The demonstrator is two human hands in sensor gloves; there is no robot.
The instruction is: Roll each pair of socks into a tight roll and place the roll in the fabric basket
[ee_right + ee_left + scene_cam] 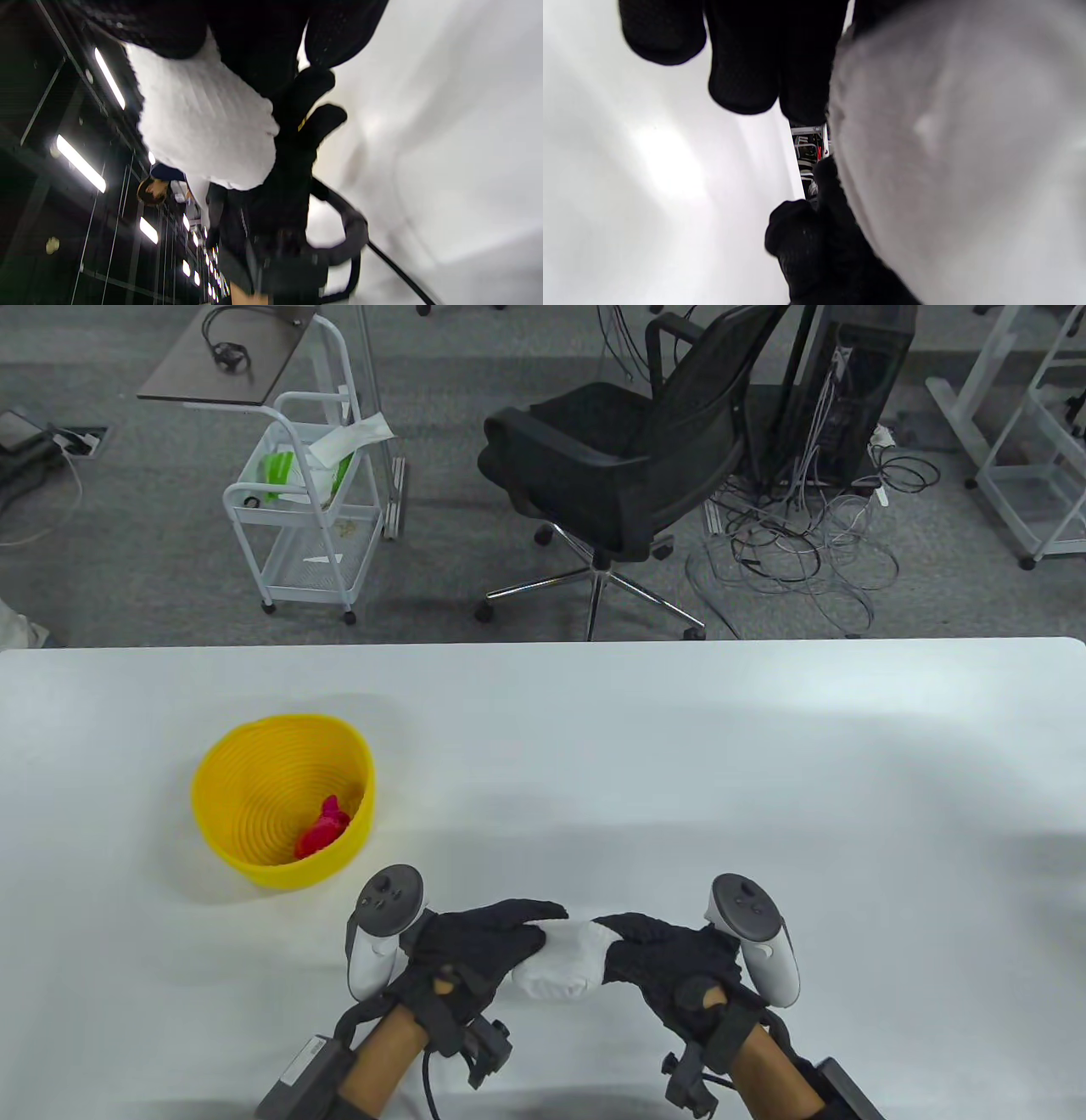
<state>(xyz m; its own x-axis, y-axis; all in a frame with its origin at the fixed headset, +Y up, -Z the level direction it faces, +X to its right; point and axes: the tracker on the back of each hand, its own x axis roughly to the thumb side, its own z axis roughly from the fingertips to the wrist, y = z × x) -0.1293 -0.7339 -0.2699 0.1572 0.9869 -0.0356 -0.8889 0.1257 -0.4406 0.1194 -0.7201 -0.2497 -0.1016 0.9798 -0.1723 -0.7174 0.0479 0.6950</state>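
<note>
Left hand (484,946) and right hand (670,954) lay low near the table's front edge, fingertips pointed inward toward each other. Both curled around one white sock roll (560,959) held between them.

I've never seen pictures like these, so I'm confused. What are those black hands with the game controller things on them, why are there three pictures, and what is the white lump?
Those are a person's two hands in black gloves. The left hand and right hand each have a tracker strapped on the back; it looks like a game controller, but the fingers are not holding it. The big picture comes from a camera looking down at the white table. The other two come from small cameras on each wrist, so they look tilted and very close. The white lump is a pair of white socks, which both hands hold between them. On the table to the left stands a yellow basket with a pink sock roll already inside.
</note>
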